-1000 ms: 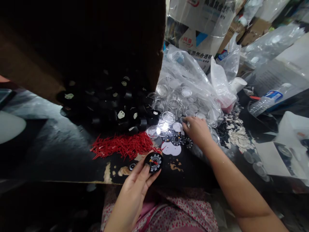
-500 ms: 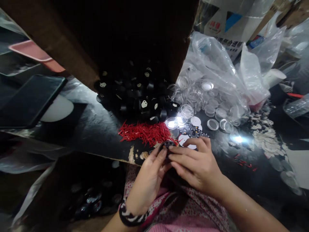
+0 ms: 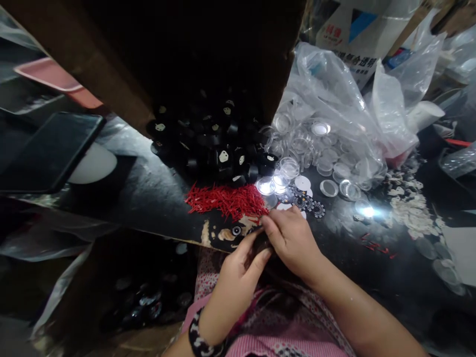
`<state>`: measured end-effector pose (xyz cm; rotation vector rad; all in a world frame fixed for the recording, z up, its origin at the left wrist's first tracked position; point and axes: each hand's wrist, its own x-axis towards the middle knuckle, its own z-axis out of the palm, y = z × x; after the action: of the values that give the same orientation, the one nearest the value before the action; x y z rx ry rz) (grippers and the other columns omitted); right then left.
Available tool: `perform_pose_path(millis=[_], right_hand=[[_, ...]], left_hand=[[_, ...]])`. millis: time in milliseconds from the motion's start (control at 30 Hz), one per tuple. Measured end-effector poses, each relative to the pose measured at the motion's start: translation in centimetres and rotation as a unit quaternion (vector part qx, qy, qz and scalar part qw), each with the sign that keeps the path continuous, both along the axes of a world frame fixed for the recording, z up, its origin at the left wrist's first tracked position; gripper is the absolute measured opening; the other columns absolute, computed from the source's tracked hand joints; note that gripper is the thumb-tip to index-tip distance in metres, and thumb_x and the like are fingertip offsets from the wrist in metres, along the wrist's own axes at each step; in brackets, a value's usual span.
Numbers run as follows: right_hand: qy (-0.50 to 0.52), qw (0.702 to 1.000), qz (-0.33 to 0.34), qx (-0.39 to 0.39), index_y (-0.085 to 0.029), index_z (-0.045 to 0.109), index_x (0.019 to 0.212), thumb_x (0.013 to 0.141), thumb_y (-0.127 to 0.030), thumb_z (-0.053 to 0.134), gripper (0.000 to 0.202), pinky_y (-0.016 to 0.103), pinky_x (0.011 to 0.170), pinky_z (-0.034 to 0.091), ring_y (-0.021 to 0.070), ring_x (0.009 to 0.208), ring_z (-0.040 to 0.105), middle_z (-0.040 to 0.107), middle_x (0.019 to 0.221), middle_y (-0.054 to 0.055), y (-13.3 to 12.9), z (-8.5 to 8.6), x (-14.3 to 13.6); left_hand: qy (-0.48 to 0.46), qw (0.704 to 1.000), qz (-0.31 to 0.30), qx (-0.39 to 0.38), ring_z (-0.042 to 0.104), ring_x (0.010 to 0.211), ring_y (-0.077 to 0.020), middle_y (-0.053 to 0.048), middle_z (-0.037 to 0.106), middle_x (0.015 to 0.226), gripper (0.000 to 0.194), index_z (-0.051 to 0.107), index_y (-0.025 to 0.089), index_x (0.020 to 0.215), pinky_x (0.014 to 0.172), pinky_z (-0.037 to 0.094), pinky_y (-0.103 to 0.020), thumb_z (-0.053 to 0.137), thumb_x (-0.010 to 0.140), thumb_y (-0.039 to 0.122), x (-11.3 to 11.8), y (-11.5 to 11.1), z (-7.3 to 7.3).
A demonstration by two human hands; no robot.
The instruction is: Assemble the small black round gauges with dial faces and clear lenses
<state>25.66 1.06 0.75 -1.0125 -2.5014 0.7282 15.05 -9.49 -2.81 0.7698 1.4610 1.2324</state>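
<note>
Low over the front edge of the black bench, my left hand (image 3: 243,267) is closed around a round black dial piece (image 3: 263,244), mostly hidden by fingers. My right hand (image 3: 292,238) is beside it, fingers curled down and thumb towards the piece; whatever is in that grip is hidden. Just beyond lies a heap of thin red pointers (image 3: 226,199). White discs (image 3: 302,183) and black printed dials (image 3: 318,209) lie past my right hand. A small black ring with a pale centre (image 3: 236,230) sits left of my fingers.
Black round cases (image 3: 223,157) are heaped inside a dark box (image 3: 122,89). Clear round covers (image 3: 329,188) spill from a plastic bag (image 3: 330,74). Small pale parts (image 3: 412,208) pile at the right. A tablet-like dark panel (image 3: 48,153) and pink tray (image 3: 48,74) are at left.
My right hand has shifted slightly left and its fingers have curled in. The dial face, visible between my hands before, is now turned away or covered. The small ring is uncovered.
</note>
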Motion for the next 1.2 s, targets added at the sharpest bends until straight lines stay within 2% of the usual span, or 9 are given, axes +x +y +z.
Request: perform_pose_path(millis=[100, 200, 300, 467, 667, 867, 967, 1067, 1200], right_hand=[[0.031, 0.994, 0.056, -0.085, -0.019, 0.06, 0.08, 0.098, -0.036, 0.044, 0.03, 0.029, 0.071, 0.035, 0.0143, 0.067, 0.056, 0.065, 0.073, 0.0, 0.5, 0.4, 0.6], [0.052, 0.992, 0.02, -0.115, -0.019, 0.062, 0.084, 0.097, -0.034, 0.045, 0.026, 0.029, 0.069, 0.037, 0.0156, 0.07, 0.057, 0.066, 0.076, 0.001, 0.8, 0.5, 1.0], [0.047, 0.989, 0.032, -0.133, -0.019, 0.061, 0.081, 0.095, -0.028, 0.048, 0.021, 0.029, 0.067, 0.038, 0.0156, 0.069, 0.057, 0.065, 0.074, 0.001, 0.4, 0.3, 0.5], [0.047, 0.985, 0.096, -0.138, -0.019, 0.061, 0.081, 0.094, -0.025, 0.049, 0.019, 0.029, 0.07, 0.04, 0.0157, 0.072, 0.058, 0.066, 0.077, 0.002, -0.6, 0.6, -0.3], [-0.012, 0.987, 0.063, -0.15, -0.019, 0.063, 0.082, 0.095, -0.026, 0.047, 0.021, 0.031, 0.072, 0.042, 0.017, 0.075, 0.06, 0.068, 0.08, 0.003, -0.8, 1.1, 0.7], [-0.071, 0.989, 0.021, -0.13, -0.02, 0.066, 0.094, 0.094, -0.023, 0.051, 0.016, 0.033, 0.082, 0.044, 0.0181, 0.085, 0.063, 0.07, 0.093, 0.003, 0.6, 0.3, 3.6], [-0.105, 0.988, -0.095, -0.059, -0.022, 0.062, 0.115, 0.092, -0.03, 0.055, 0.026, 0.038, 0.085, 0.046, 0.0227, 0.096, 0.062, 0.064, 0.11, 0.008, 2.3, -0.5, 5.6], [-0.174, 0.972, -0.155, 0.026, -0.019, 0.054, 0.129, 0.088, -0.039, 0.061, 0.046, 0.046, 0.088, 0.045, 0.0306, 0.106, 0.059, 0.057, 0.123, 0.014, 3.9, -1.2, 6.2], [-0.227, 0.957, -0.146, 0.102, -0.017, 0.061, 0.118, 0.088, -0.042, 0.06, 0.038, 0.047, 0.085, 0.043, 0.0334, 0.107, 0.057, 0.061, 0.117, 0.014, 4.4, -1.8, 5.8]], left_hand=[[0.055, 0.997, -0.004, -0.045, 0.053, 0.125, -0.0265, -0.004, 0.063, 0.129, 0.036, 0.063, 0.029, 0.122, 0.106, 0.041, -0.038, 0.059, 0.087, 0.038, -3.5, -4.0, -2.1], [0.18, 0.973, 0.085, -0.121, 0.054, 0.122, -0.0334, -0.008, 0.064, 0.125, 0.04, 0.064, 0.026, 0.117, 0.109, 0.034, -0.047, 0.065, 0.081, 0.043, -8.1, -7.8, -4.1], [0.304, 0.935, 0.159, -0.088, 0.047, 0.127, -0.0324, -0.01, 0.059, 0.13, 0.045, 0.062, 0.024, 0.119, 0.112, 0.028, -0.045, 0.068, 0.077, 0.041, -11.4, -8.1, -3.5], [0.38, 0.908, 0.179, 0.02, 0.063, 0.105, -0.0244, -0.011, 0.065, 0.117, 0.042, 0.051, 0.019, 0.129, 0.098, 0.044, -0.039, 0.046, 0.092, 0.039, -14.1, 0.8, -0.4], [0.376, 0.91, 0.175, 0.015, 0.063, 0.105, -0.0332, -0.013, 0.068, 0.11, 0.053, 0.058, 0.018, 0.122, 0.098, 0.043, -0.05, 0.072, 0.074, 0.036, -17.3, 10.2, 0.0], [0.232, 0.949, 0.207, 0.053, 0.056, 0.117, -0.0273, -0.006, 0.054, 0.135, 0.057, 0.043, 0.028, 0.135, 0.103, 0.043, -0.046, 0.065, 0.083, 0.038, -14.4, 6.6, 2.1], [0.012, 0.979, 0.186, 0.081, 0.064, 0.097, -0.0208, -0.001, 0.068, 0.102, 0.031, 0.06, 0.028, 0.113, 0.086, 0.054, -0.032, 0.059, 0.086, 0.042, -10.9, 3.3, 3.1], [-0.146, 0.977, 0.151, 0.031, 0.065, 0.085, -0.0196, -0.003, 0.07, 0.096, 0.027, 0.066, 0.022, 0.095, 0.072, 0.057, -0.025, 0.07, 0.077, 0.042, -6.6, 1.6, 3.4], [-0.236, 0.961, 0.146, -0.007, 0.065, 0.092, -0.0211, -0.006, 0.07, 0.107, 0.039, 0.065, 0.023, 0.106, 0.073, 0.058, -0.027, 0.071, 0.076, 0.048, -2.6, 1.3, 2.7]])
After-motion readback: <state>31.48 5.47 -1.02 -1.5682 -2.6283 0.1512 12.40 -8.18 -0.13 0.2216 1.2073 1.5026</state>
